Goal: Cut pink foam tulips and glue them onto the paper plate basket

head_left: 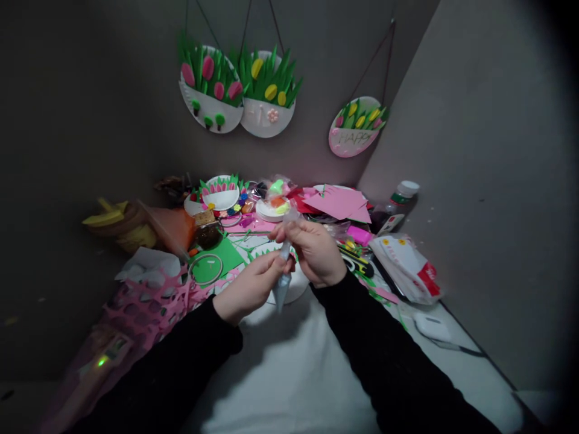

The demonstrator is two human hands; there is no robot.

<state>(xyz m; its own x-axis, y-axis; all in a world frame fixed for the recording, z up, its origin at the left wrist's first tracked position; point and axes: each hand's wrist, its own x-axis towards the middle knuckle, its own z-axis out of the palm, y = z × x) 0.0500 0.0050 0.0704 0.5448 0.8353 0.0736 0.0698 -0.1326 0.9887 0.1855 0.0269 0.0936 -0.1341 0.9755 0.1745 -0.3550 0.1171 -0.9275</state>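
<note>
A small translucent bag (281, 290) with a pointed lower end hangs between my hands. My left hand (251, 284) is closed on its middle, thumb on top. Higher up, my right hand (315, 248) pinches the bag's twisted upper part. Below and behind them lies a white paper plate (297, 288) with green paper grass near its far edge, partly hidden by my hands. Left of the plate is a green paper sheet (221, 260) with a round ring (205, 269) on it.
Pink paper sheets (337, 202) and a capped bottle (402, 196) stand at the back right. A white and red packet (407, 268) and a white case (432, 327) lie at right. Pink cut-out material (149, 304) covers the left. Decorated plates (269, 120) hang on the wall.
</note>
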